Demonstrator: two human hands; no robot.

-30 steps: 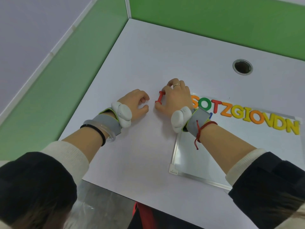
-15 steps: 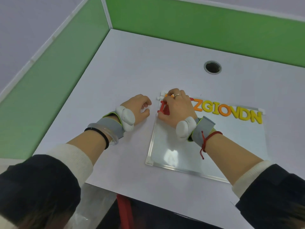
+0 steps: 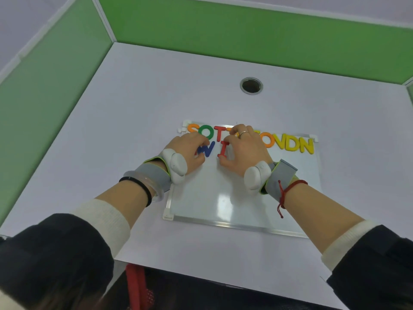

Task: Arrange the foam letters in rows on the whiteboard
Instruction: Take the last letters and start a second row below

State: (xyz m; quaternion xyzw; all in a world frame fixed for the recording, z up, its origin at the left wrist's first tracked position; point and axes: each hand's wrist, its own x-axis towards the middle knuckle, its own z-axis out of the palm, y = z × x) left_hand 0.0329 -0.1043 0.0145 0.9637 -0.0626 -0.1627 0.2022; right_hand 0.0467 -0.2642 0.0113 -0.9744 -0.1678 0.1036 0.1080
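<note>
— Hands first: our left hand [image 3: 190, 151] has its fingers curled down on the blue W [image 3: 206, 149], and our right hand [image 3: 243, 151] pinches the red I [image 3: 223, 149] between thumb and fingers, just right of the W.

— Both at frame centre, then. Are they down on the whiteboard [image 3: 234, 198]?

— They look set on it, starting a second row — whether they're let go, we can't tell.

— And above them?

— The top row [image 3: 288, 144] runs along the board's upper edge: S, O, T, then letters hidden by our right hand, then O, V, D, N.

— So, we judge, one row finished and the second barely begun. The white desk [image 3: 134, 108] around shows no spare letters.
</note>
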